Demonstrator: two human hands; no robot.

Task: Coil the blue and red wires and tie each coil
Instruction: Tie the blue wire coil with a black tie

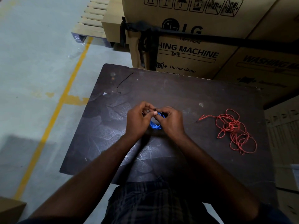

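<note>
1. Blue wire, wound into a small tight coil, is hanging between both hands over the middle of the table.
2. The left hand and right hand are both curling their fingers round the coil, with fingertips meeting at its far edge. A small dark bit is showing between them, possibly a tie, though it is too small to tell.
3. The wire is looking thin, light and springy, so the loops are probably trying to spring apart. Pinching across all the turns at one spot seems the safest hold.
4. Red wire is lying loose and tangled on the right of the table, well apart from the hands, with one end trailing left.
5. A thin black strand is lying near the table's far left corner.
</note>
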